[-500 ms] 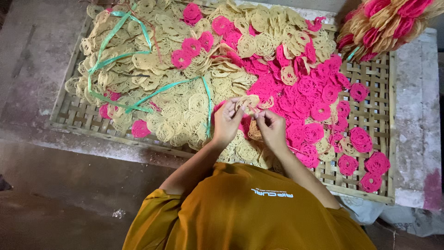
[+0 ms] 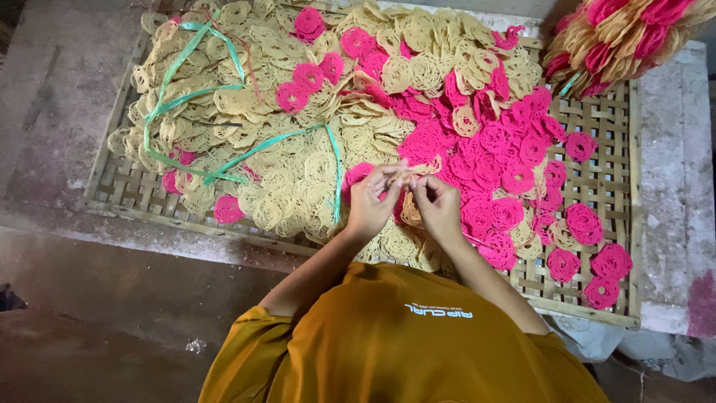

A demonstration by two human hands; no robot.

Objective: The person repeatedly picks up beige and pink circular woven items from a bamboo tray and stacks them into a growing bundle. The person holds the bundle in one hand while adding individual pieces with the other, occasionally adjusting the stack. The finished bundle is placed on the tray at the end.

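My left hand (image 2: 368,203) and my right hand (image 2: 438,207) meet above the near middle of a woven bamboo tray (image 2: 605,153). Together their fingertips pinch a small yellow lacy disc (image 2: 406,176). Under them lies a heap of round yellow discs (image 2: 298,186) on the left and pink discs (image 2: 492,149) on the right, with some mixed together. Both forearms reach out from my orange shirt (image 2: 403,343).
Green plastic strings (image 2: 186,89) loop over the yellow heap at the left. A tied bundle of pink and yellow discs (image 2: 626,37) rests at the tray's far right corner. The tray sits on a worn concrete ledge (image 2: 675,194); a lower floor (image 2: 89,298) lies to the left.
Both hands stay in the same spot over the tray; only the fingers have shifted slightly on the yellow disc.
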